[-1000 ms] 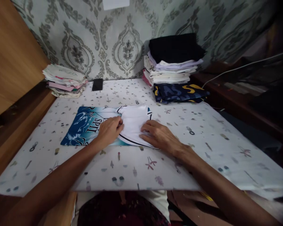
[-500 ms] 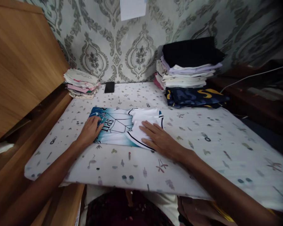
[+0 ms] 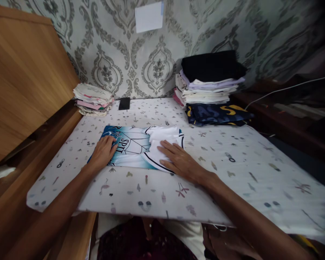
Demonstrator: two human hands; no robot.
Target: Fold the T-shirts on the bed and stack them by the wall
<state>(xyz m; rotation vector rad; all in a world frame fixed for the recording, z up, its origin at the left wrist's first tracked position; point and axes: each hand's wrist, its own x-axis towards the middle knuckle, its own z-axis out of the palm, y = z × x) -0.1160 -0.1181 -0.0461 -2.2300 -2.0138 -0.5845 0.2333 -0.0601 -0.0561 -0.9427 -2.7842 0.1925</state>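
Note:
A folded white and teal jersey [image 3: 135,141] with black lines and lettering lies flat on the patterned sheet. My left hand [image 3: 104,150] rests over its left end, fingers extended on the dark teal part. Across the white right part, my right hand [image 3: 176,159] lies flat with its fingers stretched out. Both palms face down, and neither hand grips the cloth. Parts of the jersey under the hands are hidden.
Behind on the right stands a tall stack of folded clothes [image 3: 209,95] topped with black, a navy and yellow garment [image 3: 219,115] before it. A smaller clothes stack [image 3: 93,99] and a black phone [image 3: 124,103] sit back left. A wooden panel [image 3: 29,72] rises at left.
My view has tilted up slightly and turned a little right. My left hand uncovers a teal corner at the jersey's left end; both hands stay flat on it.

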